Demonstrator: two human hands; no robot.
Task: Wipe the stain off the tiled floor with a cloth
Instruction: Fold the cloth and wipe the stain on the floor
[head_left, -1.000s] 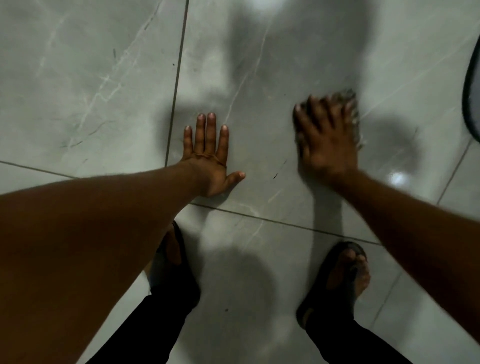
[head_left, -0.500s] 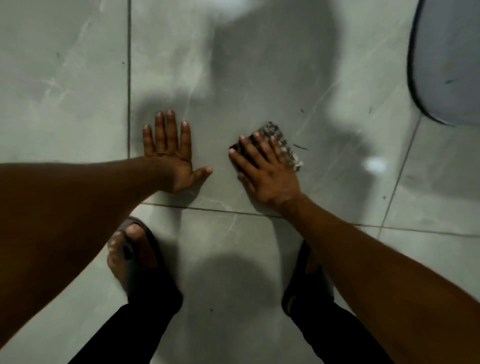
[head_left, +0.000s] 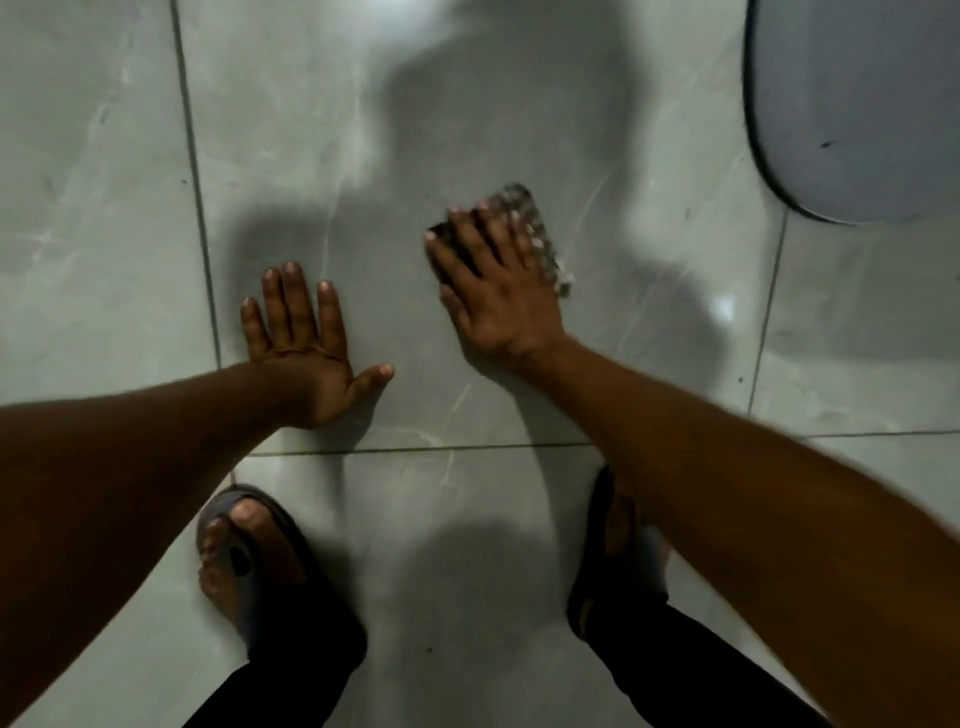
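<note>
A small folded cloth (head_left: 535, 228), dark with a pale patterned edge, lies flat on the grey tiled floor (head_left: 322, 130). My right hand (head_left: 498, 291) presses down on it with fingers spread, covering most of it; only its far and right edges show. My left hand (head_left: 301, 338) rests flat on the same tile to the left, palm down, fingers apart, holding nothing. I cannot make out a distinct stain; the tile near the cloth looks slightly streaked.
A rounded grey object with a dark rim (head_left: 852, 104) sits at the upper right. My two feet in dark sandals, left (head_left: 249, 566) and right (head_left: 613, 561), stand just behind the hands. Grout lines (head_left: 197, 208) cross the floor.
My right hand has slid the cloth from right to left, then slightly forward. The left hand stays planted. The view has shifted, bringing the grey rounded object further into sight.
</note>
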